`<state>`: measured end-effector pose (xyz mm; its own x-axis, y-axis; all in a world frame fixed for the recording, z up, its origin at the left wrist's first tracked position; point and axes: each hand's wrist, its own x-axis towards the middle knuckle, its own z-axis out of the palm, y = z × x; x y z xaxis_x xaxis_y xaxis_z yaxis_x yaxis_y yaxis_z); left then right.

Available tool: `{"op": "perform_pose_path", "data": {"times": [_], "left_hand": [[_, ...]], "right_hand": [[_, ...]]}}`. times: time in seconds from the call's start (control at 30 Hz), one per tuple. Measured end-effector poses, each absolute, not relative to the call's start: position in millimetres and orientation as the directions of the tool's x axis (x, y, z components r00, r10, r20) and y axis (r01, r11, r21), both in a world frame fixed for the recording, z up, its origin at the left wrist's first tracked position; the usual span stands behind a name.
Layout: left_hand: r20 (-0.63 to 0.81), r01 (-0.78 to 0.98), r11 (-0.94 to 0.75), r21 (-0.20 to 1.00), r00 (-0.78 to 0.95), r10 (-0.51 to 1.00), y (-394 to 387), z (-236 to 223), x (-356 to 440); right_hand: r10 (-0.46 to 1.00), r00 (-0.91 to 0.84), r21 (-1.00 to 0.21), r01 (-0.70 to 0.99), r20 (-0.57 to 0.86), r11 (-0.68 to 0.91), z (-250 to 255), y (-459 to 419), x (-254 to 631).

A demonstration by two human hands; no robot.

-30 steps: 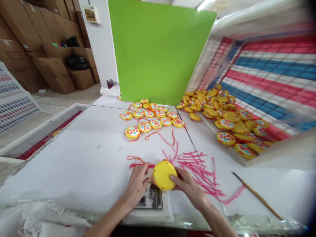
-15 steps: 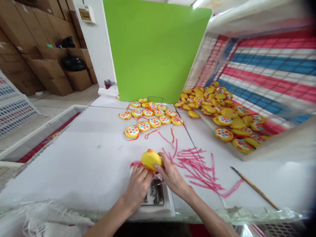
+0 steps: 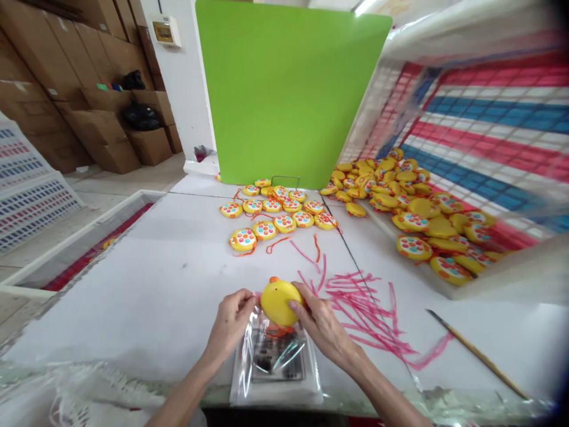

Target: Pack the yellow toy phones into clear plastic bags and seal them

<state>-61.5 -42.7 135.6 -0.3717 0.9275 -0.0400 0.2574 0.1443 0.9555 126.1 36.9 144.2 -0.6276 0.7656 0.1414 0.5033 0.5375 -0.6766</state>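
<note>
My right hand [image 3: 326, 317] grips a round yellow toy [image 3: 281, 303] by its right side, the plain face with a small dark dot toward me and an orange nub on top. At the toy's left edge, my left hand [image 3: 231, 317] is closed in a pinch; a bit of pink strip [image 3: 256, 296] shows at its fingertips. An orange cord [image 3: 279, 332] hangs under the toy. Below both hands lies a clear plastic bag [image 3: 249, 379] over a flat white object with a dark printed panel. Loose pink strips [image 3: 368, 308] are heaped right of my right hand.
Several toys with coloured dots [image 3: 284, 223] lie in rows farther back, before a green board [image 3: 288, 95]. More yellow toys [image 3: 413, 207] fill a lined crate at right. A thin wooden-handled tool [image 3: 478, 354] lies at the right; white cloth [image 3: 102, 394] sits front left.
My left hand has drawn left, away from beneath the toy. The toy has turned to show its yellow face more fully, and the bag and dark panel are more exposed.
</note>
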Motion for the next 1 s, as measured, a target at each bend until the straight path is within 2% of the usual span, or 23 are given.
{"op": "perform_pose_path", "data": {"times": [0.1,0.23,0.3,0.37,0.47,0.53,0.6,0.7,0.83,0.9,1.0], "left_hand": [[-0.034,0.212,0.127,0.969,-0.394,0.918,-35.3,132.1,-55.3],[-0.123,0.077,0.159,0.984,-0.352,0.928,-32.4,133.1,-46.7],[-0.162,0.001,0.172,0.985,-0.331,0.929,-32.0,135.9,-43.9],[-0.165,-0.033,0.163,0.986,-0.325,0.931,-32.3,137.4,-42.8],[-0.154,-0.066,0.141,0.988,-0.28,0.948,-33.8,134.5,-44.6],[-0.149,-0.061,0.138,0.989,-0.255,0.955,-34.6,130.5,-46.7],[-0.137,-0.022,0.136,0.99,-0.247,0.959,-34.5,127.6,-47.9],[-0.052,0.155,0.095,0.983,-0.256,0.965,-33.2,128.5,-45.6],[0.052,0.428,0.087,0.9,-0.304,0.951,-35.1,137.4,-37.1],[0.061,0.479,0.098,0.873,-0.306,0.95,-37.7,140.3,-34.3],[0.048,0.453,0.086,0.887,-0.276,0.96,-41.2,137.7,-36.1]], "right_hand": [[0.693,-0.716,-0.579,0.532,0.082,0.618,154.9,38.5,126.2],[0.537,-0.842,-0.305,0.526,-0.054,0.794,161.2,41.9,123.8],[0.517,-0.855,-0.163,0.517,-0.048,0.84,159.8,41.7,118.7],[0.556,-0.831,-0.106,0.55,0.036,0.829,157.8,40.0,111.2],[0.618,-0.769,-0.187,0.591,0.164,0.785,155.8,35.5,98.0],[0.628,-0.753,-0.238,0.584,0.197,0.776,154.3,32.3,90.2],[0.624,-0.755,-0.237,0.58,0.203,0.779,152.3,29.7,84.3],[0.612,-0.766,-0.188,0.583,0.197,0.79,150.6,27.9,78.6],[0.594,-0.783,-0.135,0.579,0.186,0.804,154.0,27.3,72.8],[0.612,-0.763,-0.176,0.587,0.207,0.79,155.7,28.7,72.6],[0.695,-0.672,-0.322,0.618,0.258,0.717,152.2,39.2,87.0]]}}
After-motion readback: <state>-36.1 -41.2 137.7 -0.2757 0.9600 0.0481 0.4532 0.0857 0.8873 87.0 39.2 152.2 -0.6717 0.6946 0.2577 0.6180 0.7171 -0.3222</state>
